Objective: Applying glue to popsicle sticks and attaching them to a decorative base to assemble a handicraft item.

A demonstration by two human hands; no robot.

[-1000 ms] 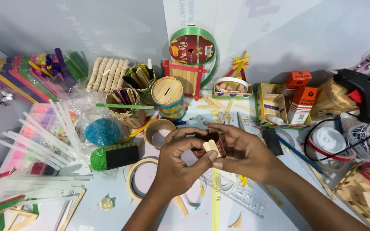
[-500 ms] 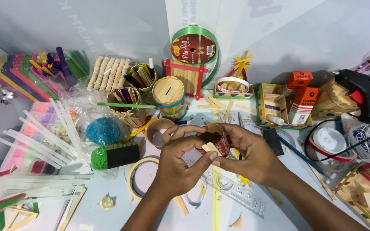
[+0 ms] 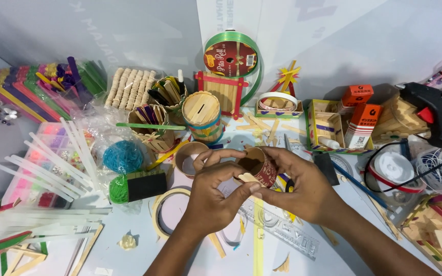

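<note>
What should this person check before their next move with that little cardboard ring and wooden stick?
1. Both hands on the cardboard ring: ok, left hand and right hand both grip it.
2. Wooden stick sits against the ring: ok, pinched at its lower edge.
3. Glue on the stick: cannot tell.
4. Glue gun within reach: ok, lying at the right, away from both hands.
5. Table free beneath the hands: not ok, a ruler and scraps lie there.

A single head-worn camera looks steeply down and forward over the counter (image 3: 364, 214), close above the person's forearms. The left hand (image 3: 213, 191) and right hand (image 3: 303, 186) sit low at centre; the far wall (image 3: 103, 30) fills the top edge.
</note>
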